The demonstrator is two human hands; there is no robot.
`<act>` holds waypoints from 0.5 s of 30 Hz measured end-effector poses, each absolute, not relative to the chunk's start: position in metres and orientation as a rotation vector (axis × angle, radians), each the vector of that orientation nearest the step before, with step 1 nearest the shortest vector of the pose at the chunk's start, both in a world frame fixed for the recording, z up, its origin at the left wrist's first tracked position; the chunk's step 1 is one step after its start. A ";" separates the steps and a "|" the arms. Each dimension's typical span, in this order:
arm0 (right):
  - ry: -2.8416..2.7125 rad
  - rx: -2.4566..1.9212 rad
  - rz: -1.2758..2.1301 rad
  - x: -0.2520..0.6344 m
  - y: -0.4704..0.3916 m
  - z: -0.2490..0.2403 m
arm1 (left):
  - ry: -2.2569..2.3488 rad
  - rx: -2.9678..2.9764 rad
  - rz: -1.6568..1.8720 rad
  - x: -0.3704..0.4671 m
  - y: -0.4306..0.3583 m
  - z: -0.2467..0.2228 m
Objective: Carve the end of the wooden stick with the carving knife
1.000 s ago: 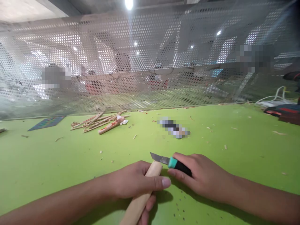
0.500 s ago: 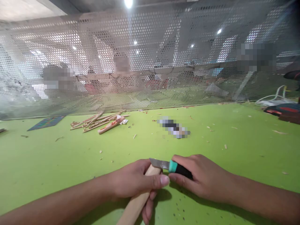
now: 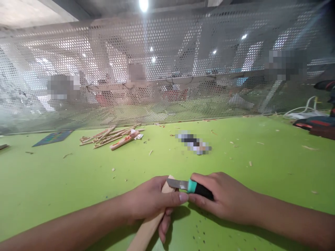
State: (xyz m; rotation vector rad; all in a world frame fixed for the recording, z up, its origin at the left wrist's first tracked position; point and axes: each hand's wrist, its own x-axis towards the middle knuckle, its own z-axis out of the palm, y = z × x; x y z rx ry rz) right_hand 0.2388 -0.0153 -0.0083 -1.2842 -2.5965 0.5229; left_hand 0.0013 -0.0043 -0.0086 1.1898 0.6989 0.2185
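Observation:
My left hand (image 3: 154, 198) is closed round a pale strip of wood (image 3: 146, 230), whose rounded upper end sticks out past the thumb. The lower end runs out of the frame at the bottom. In my right hand (image 3: 225, 197) is a carving knife (image 3: 192, 186) with a black and teal handle. Its short, slanted blade lies across the wood near the tip, just above my left thumb. Part of the knife handle is hidden by my right fingers.
Several thin wood pieces (image 3: 110, 136) lie in a pile at the back left, beside a dark patterned sheet (image 3: 53, 137). A power drill (image 3: 316, 122) rests at the far right. Shavings dot the green table (image 3: 78, 188). A perforated screen (image 3: 162, 104) stands behind; people show dimly through it.
The knife blade has shifted slightly down from the wood's tip, so more of the rounded end shows above it. Both hands keep nearly the same place and hold.

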 end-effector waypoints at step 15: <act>-2.579 -1.270 0.508 0.239 -0.015 -0.009 | 0.785 1.207 0.213 0.002 -0.007 -0.011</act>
